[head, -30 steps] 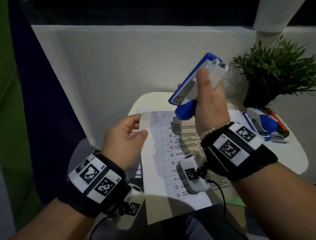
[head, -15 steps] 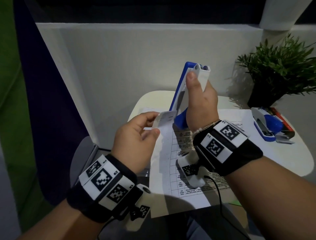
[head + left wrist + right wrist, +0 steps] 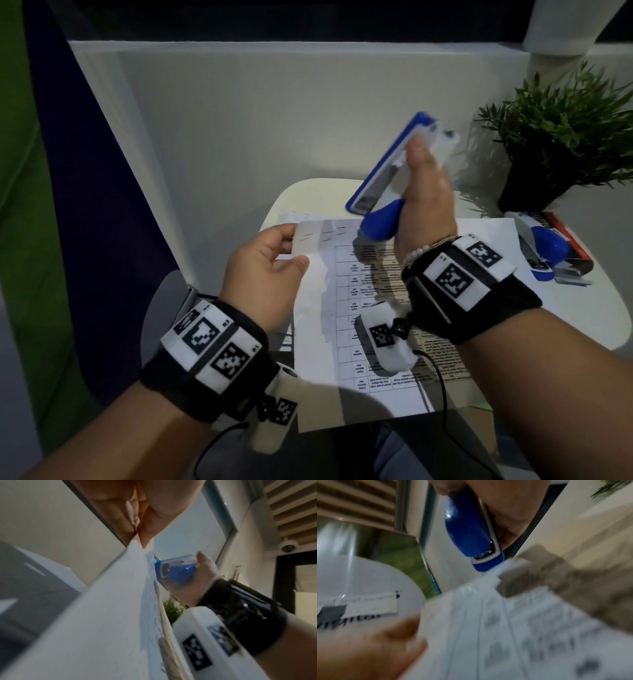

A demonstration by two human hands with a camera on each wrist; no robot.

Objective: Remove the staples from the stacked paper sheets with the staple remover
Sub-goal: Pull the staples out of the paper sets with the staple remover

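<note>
Stacked paper sheets (image 3: pixel 318 359) lie on a round white table (image 3: pixel 603 308), their near edge hanging over the table's near rim and a printed grid showing on the top sheet. The left hand (image 3: pixel 263 270) pinches the far left corner of the stack between thumb and curled fingers and lifts that corner off the table. A few short dark marks sit near that corner, too small to tell what they are. The right hand (image 3: pixel 424 205) is curled round a blue and white, stapler-shaped staple remover (image 3: pixel 383 174), with the thumb laid along its white side. It holds the tool in the air above the far edge of the sheets, tilted, its upper end pointing far and right and its rounded blue end pointing down at the paper. In the head view the tool appears clear of the paper; the right wrist view is too blurred to settle it. On the table's right side a second blue and white stapler (image 3: pixel 544 246) rests against a red box (image 3: pixel 575 233), with a potted green plant (image 3: pixel 565 137) just beyond them.
</note>
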